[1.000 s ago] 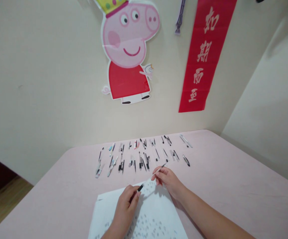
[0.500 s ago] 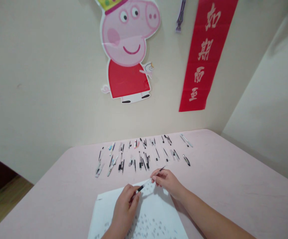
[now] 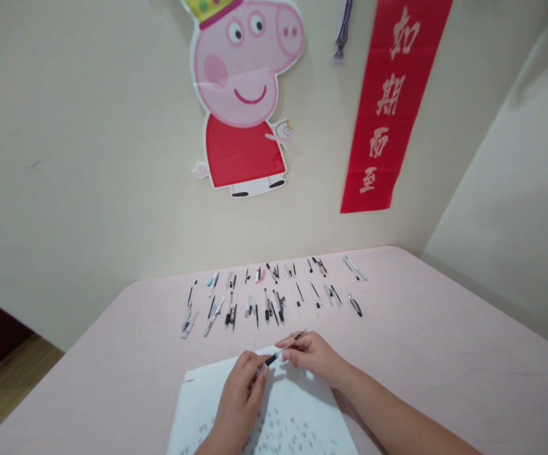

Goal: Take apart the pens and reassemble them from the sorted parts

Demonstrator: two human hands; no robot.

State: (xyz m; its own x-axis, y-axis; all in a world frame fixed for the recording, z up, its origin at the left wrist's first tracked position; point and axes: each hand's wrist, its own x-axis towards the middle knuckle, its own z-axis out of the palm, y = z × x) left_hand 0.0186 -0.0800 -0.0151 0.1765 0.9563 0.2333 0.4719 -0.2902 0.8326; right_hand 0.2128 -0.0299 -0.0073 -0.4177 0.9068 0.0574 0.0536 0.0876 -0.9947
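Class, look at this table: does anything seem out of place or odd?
Yes: the pen parts lie dismantled in two rows on the pink table, and the paper sheet beneath the held pen is scribbled over.

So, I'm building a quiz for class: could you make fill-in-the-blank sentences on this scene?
The left hand and right hand hold pen parts over a sheet of ____.
The table is ____.
The wall banner is ____.
Missing: paper, pink, red.
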